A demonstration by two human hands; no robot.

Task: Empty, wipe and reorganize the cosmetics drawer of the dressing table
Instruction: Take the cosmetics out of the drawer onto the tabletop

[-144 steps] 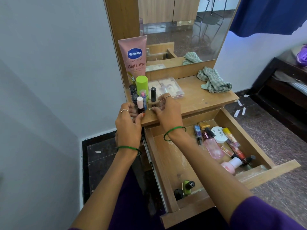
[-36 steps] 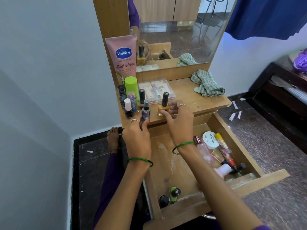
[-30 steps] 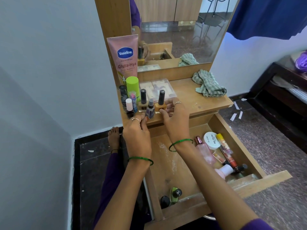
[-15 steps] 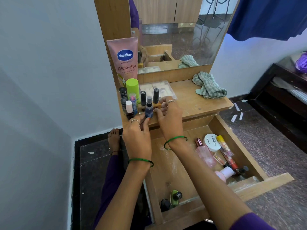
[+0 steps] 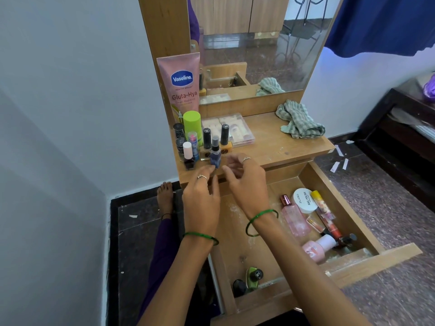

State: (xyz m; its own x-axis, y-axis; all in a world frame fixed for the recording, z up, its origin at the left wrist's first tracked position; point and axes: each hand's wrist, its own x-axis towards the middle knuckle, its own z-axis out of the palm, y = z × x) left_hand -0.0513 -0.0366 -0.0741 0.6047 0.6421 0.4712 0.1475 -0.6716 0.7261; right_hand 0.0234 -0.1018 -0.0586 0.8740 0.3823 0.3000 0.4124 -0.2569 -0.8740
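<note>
Centre frame: my left hand (image 5: 202,203) and right hand (image 5: 247,184) hover at the front edge of the bench (image 5: 277,147), fingers loosely spread, gripping nothing. Left fingertips sit just below the blue spray bottle (image 5: 215,155), near it; contact unclear.

Counts on the bench, left cluster: one pink Vaseline tube (image 5: 182,90) standing on its green cap, two black-capped polish bottles (image 5: 224,142) behind the blue one, one white-capped dark bottle (image 5: 188,156), about three more small bottles behind, hard to separate. One clear flat case (image 5: 237,128) mid-bench, one checked cloth (image 5: 299,123) at right.

The open drawer (image 5: 367,260) fills the lower right. Inside: one pink bottle (image 5: 295,217), one white jar (image 5: 304,200), one yellow-capped tube (image 5: 326,215), one pink-and-white bottle (image 5: 317,248), a few small bits between them, plus two dark-capped bottles (image 5: 253,276) in the near left corner. Drawer's left and middle floor is bare and dusty. Bench has free room between cluster and cloth.

Versus half a second ago: both hands have let go of the bottles and pulled back toward the bench edge; blue bottle and orange polish now stand free.
</note>
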